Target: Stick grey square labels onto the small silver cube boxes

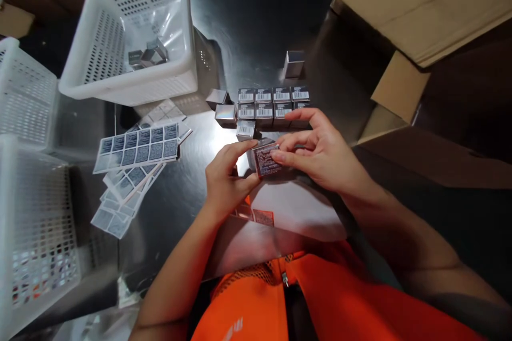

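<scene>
A small box point(265, 162) with a dark printed label on its upper face is held above the metal table. My left hand point(229, 180) grips it from the left, thumb below and index finger above. The fingertips of my right hand point(316, 152) press on the label's right part, thumb and fingers nearly together. Just beyond, small boxes with barcodes point(264, 96) stand in two rows, the nearer right ones partly hidden by my right hand. A barcoded box point(245, 130) sits in front of them. Beneath my hands lies a label sheet point(264, 218) on white backing paper.
Sheets of square labels point(138, 146) lie piled at the left. A white basket point(132, 88) holding a few small boxes stands behind them, with more baskets point(42, 234) at the far left. One silver box point(294, 64) stands apart. A cardboard carton point(416, 5) rises at the right.
</scene>
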Available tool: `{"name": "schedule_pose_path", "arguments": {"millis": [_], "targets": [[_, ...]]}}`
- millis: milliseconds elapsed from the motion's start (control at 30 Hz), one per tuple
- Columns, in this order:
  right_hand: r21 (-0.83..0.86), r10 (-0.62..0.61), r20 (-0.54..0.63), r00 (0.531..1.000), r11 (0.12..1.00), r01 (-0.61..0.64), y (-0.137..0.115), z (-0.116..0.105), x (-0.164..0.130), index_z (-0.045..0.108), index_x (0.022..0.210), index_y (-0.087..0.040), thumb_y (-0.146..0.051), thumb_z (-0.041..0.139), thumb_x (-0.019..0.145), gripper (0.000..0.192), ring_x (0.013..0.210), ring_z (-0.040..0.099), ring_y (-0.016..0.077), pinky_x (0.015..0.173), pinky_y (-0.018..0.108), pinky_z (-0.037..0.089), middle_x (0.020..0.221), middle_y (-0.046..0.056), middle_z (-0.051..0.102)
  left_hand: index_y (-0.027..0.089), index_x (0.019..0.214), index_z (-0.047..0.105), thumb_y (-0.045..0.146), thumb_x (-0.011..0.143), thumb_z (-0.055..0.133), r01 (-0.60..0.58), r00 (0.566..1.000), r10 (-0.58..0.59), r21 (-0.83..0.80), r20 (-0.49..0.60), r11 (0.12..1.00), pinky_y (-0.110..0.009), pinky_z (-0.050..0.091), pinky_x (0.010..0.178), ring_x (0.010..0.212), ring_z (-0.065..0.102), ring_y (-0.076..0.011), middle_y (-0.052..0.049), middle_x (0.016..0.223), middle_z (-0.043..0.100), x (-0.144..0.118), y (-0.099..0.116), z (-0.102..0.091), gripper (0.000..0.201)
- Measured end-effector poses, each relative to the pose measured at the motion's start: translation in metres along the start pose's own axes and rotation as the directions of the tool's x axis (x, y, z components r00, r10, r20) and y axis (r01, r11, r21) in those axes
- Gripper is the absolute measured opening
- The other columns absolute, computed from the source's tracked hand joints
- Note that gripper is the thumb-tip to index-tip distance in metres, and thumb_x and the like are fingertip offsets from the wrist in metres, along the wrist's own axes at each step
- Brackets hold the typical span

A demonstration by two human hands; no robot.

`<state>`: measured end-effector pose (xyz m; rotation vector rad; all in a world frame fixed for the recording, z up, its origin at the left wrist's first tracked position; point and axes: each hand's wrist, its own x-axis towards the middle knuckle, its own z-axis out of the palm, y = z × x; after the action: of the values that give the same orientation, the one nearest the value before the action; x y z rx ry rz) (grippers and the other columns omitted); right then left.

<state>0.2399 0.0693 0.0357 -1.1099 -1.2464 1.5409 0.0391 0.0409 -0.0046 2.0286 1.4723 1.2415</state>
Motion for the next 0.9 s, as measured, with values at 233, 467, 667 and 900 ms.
{"name": "schedule_pose_path", "arguments": {"millis": [233,467,667,900], "targets": [[0.008,-0.019,0.006,1.0,1.0,0.019,0.001,0.0,0.001,0.045,0.114,-0.026,-0.038,0.088,0.069,0.063,0.072,0.071,0.0166,0.069,0.031,0.062,0.07,-0.008,0.065,0.026,0.118,0.069,0.019,0.073,0.083,0.016,1.0,-0.016,-0.013,0.001,1.0,-0.024,0.053,0.063,0.078,0.068,-0.0146,-0.002,0.109,0.074,-0.002,0.0,0.0,0.047],[-0.033,-0.079,-0.021,0.997,0.996,0.078,0.006,0.006,0.0,0.043,0.114,-0.026,-0.033,0.085,0.073,0.058,0.078,0.072,0.0182,0.07,0.031,0.063,0.068,-0.008,0.062,0.026,0.117,0.069,0.016,0.072,0.082,0.005,1.0,-0.005,-0.009,-0.01,1.0,-0.02,0.048,0.058,0.076,0.066,-0.0121,-0.001,0.108,0.074,-0.001,0.002,0.001,0.048],[-0.438,-0.359,-0.248,0.9,0.87,0.226,0.012,0.002,-0.004,0.051,0.116,-0.028,-0.033,0.09,0.07,0.061,0.078,0.067,0.0201,0.072,0.036,0.06,0.073,-0.006,0.052,0.025,0.116,0.07,0.021,0.07,0.085,0.116,0.993,-0.114,0.041,-0.035,0.992,-0.019,0.042,0.05,0.073,0.064,-0.0118,-0.001,0.109,0.075,-0.001,0.003,0.001,0.049],[-0.596,-0.395,0.514,0.761,0.474,0.648,0.011,0.009,-0.015,0.063,0.112,-0.021,-0.043,0.088,0.076,0.05,0.089,0.062,0.0245,0.078,0.038,0.053,0.096,0.005,0.068,0.024,0.111,0.07,0.024,0.064,0.086,0.358,0.911,-0.325,0.098,-0.253,0.928,-0.021,0.041,0.055,0.08,0.066,-0.0145,0.001,0.101,0.074,0.012,-0.003,-0.01,0.05]]}}
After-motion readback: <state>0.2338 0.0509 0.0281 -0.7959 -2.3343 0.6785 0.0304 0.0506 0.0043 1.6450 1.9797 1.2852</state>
